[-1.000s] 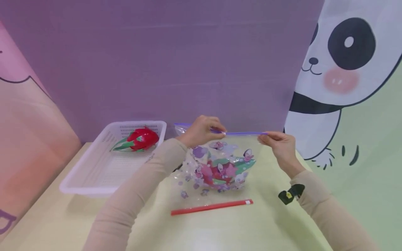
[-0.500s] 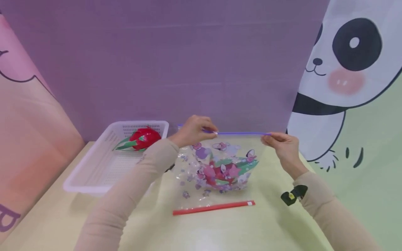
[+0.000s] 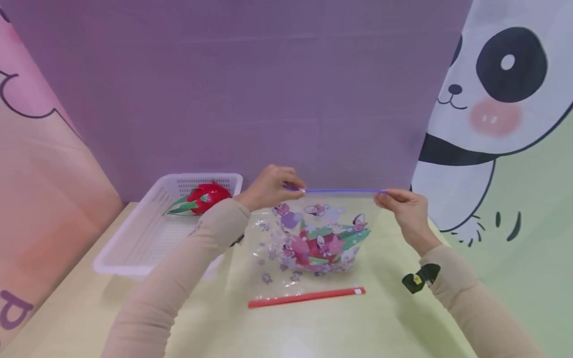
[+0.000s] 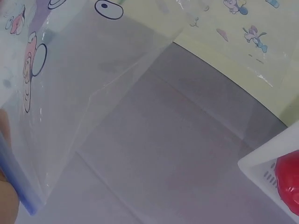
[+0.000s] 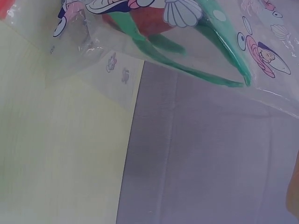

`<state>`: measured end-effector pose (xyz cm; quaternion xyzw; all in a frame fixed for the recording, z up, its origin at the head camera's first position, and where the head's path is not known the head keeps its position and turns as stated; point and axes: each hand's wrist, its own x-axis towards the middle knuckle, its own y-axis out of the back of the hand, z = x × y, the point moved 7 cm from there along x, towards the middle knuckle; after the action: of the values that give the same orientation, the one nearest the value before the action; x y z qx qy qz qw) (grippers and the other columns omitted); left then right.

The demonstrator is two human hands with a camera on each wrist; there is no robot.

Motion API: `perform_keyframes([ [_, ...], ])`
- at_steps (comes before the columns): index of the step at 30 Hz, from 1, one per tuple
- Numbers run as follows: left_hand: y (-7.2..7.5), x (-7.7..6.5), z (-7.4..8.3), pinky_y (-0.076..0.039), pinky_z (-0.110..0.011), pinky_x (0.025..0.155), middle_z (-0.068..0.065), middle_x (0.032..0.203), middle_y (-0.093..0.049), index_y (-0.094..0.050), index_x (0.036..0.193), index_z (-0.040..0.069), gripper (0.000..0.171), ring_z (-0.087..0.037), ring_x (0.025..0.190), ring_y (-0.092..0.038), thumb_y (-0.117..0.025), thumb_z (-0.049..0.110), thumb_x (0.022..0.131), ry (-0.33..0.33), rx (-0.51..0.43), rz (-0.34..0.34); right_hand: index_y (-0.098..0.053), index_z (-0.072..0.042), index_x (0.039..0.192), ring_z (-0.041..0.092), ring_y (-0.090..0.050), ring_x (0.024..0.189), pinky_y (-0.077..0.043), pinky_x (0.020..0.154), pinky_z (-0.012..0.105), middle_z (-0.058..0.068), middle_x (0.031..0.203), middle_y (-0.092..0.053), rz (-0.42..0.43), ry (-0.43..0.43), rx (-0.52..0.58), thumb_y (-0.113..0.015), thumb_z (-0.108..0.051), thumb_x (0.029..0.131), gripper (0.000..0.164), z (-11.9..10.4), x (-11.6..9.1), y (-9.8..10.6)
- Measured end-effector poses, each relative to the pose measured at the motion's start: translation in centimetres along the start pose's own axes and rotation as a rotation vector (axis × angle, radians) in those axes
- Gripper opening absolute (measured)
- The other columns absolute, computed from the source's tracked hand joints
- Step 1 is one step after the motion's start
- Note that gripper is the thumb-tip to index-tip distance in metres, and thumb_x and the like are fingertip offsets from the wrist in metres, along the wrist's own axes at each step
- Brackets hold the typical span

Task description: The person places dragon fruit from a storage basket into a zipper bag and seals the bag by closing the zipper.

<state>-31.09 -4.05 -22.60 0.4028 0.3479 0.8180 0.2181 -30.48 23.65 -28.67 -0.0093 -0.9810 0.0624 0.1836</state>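
Observation:
A clear zip bag (image 3: 329, 211) with cartoon prints stands upright on the table, a red thing with green leafy strips (image 3: 313, 248), like a dragon fruit, inside it. My left hand (image 3: 272, 186) pinches its purple zip strip (image 3: 342, 191) at a small white slider (image 3: 303, 190). At the right end of the strip, my right hand (image 3: 408, 214) grips the corner between thumb and fingers. In the left wrist view, fingertips (image 4: 7, 200) show beside the strip. The right wrist view has the bag's green strips (image 5: 224, 46) close up.
Beneath it lies a second clear bag, flat, with a red zip strip (image 3: 306, 297) toward me. A white basket (image 3: 107, 263) on the left holds another red and green leafy thing (image 3: 209, 198). A purple cloth wall (image 3: 224, 99) rises behind the table.
My left hand has slid leftward along the purple strip, taking the white slider with it. My right hand keeps its grip on the right end. The view has shifted slightly.

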Motion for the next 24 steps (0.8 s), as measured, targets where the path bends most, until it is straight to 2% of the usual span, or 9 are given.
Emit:
perform_keyframes([
  [6,0.2,-0.2,-0.2,-0.053,-0.019,0.069,-0.004,0.085,-0.067,-0.072,0.094,0.005,0.015,-0.01,0.074,-0.064,-0.07,0.01,0.08,0.009,0.021,0.003,-0.072,-0.01,0.086,0.007,-0.069,0.073,-0.054,0.07,0.02,-0.003,0.08,-0.072,0.0,0.007,0.024,-0.067,-0.004,0.08,0.01,0.1,0.0,0.2],
  [13,0.7,-0.3,-0.2,-0.052,-0.017,0.068,-0.005,0.085,-0.067,-0.072,0.094,0.005,0.015,-0.011,0.074,-0.063,-0.07,0.011,0.08,0.009,0.053,-0.006,-0.073,-0.009,0.085,0.008,-0.069,0.072,-0.054,0.07,0.021,-0.002,0.079,-0.072,0.006,0.01,0.047,-0.067,-0.003,0.08,0.01,0.3,0.1,0.4],
  [20,1.3,-0.6,-0.2,-0.052,-0.02,0.068,-0.004,0.083,-0.067,-0.073,0.091,0.006,0.013,-0.011,0.073,-0.063,-0.07,0.012,0.08,-0.023,0.11,0.017,-0.072,-0.004,0.089,0.008,-0.069,0.072,-0.054,0.07,0.021,-0.002,0.079,-0.072,0.013,-0.003,0.055,-0.068,-0.004,0.079,0.01,0.5,0.2,0.6],
  [24,1.5,-0.9,-0.5,-0.053,-0.022,0.068,-0.004,0.083,-0.067,-0.073,0.092,0.006,0.013,-0.011,0.073,-0.063,-0.07,0.012,0.08,-0.015,0.086,0.021,-0.072,-0.007,0.087,0.008,-0.069,0.072,-0.054,0.069,0.021,-0.002,0.079,-0.072,0.015,-0.008,0.062,-0.068,-0.003,0.079,0.01,0.7,0.1,0.9],
])
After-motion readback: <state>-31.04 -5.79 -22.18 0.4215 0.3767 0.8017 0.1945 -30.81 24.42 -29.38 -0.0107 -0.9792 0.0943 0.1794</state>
